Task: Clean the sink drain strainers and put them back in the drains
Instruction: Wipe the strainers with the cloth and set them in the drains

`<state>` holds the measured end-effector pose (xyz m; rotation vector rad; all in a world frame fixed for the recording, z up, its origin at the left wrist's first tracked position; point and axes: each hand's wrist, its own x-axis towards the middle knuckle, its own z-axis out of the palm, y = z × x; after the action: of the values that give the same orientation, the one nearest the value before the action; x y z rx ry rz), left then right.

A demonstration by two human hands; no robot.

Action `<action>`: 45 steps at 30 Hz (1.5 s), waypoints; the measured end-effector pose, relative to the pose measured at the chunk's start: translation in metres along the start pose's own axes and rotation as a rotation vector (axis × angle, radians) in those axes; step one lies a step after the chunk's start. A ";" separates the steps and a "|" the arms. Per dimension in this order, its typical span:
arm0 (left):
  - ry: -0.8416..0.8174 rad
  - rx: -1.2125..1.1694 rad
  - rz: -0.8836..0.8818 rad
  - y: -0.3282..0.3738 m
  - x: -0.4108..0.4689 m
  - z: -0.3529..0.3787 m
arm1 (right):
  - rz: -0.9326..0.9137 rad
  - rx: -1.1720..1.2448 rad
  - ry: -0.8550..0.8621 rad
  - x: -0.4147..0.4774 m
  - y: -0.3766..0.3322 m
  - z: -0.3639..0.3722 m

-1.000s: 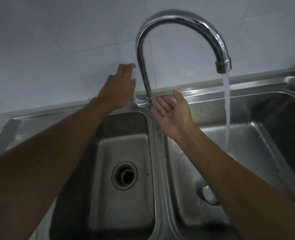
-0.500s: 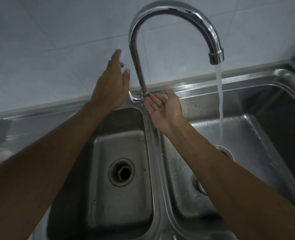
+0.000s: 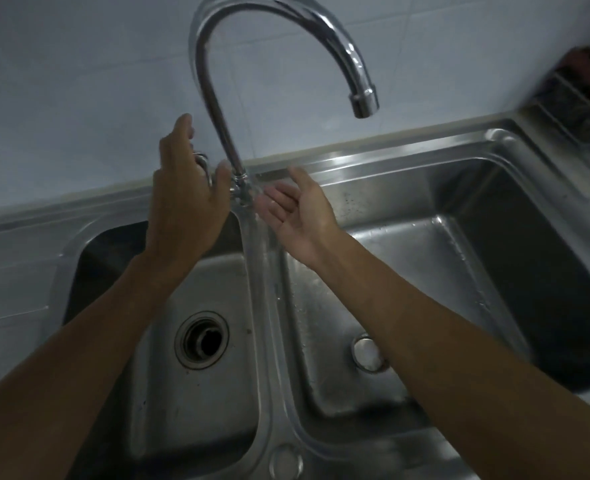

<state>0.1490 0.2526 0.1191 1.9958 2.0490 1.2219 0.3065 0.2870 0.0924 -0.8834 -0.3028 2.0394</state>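
Note:
A steel double sink lies below me. The left basin's drain is an open dark hole with no strainer in it. In the right basin a round metal strainer sits in the drain, partly hidden by my right forearm. My left hand is at the tap's base with straight fingers, touching the small lever handle between forefinger and thumb. Just right of the tap's base, my right hand is held palm up, empty. No water runs from the spout.
The tall curved tap rises between my hands in front of a tiled wall. A dark wire rack stands at the back right corner. A round metal cap sits on the sink's front rim.
The stream of water from the spout has stopped. My left hand has come down onto the lever handle. My right hand stayed by the tap's base.

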 end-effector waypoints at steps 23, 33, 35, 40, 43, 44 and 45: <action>-0.765 -0.458 0.224 0.342 -0.137 0.222 | -0.517 -2.169 0.929 -0.307 -0.291 -0.333; -0.882 -0.156 0.529 0.455 -0.159 0.310 | -0.123 -2.084 0.882 -0.310 -0.317 -0.423; -0.880 -0.142 0.546 0.456 -0.161 0.312 | -0.172 -2.103 0.851 -0.309 -0.321 -0.423; -0.764 -0.197 0.480 0.428 -0.157 0.295 | -0.304 -1.963 0.755 -0.316 -0.331 -0.392; -0.736 -0.160 0.405 0.371 -0.155 0.274 | -0.495 -1.835 0.631 -0.315 -0.320 -0.355; -0.750 -0.136 0.356 0.345 -0.156 0.265 | -0.533 -1.799 0.567 -0.311 -0.313 -0.339; -0.776 -0.109 0.297 0.318 -0.159 0.255 | -0.559 -1.775 0.501 -0.305 -0.305 -0.325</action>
<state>0.5757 0.2017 0.0367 2.2672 1.3206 0.4227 0.8333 0.1895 0.1586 -1.8914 -1.9016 0.5484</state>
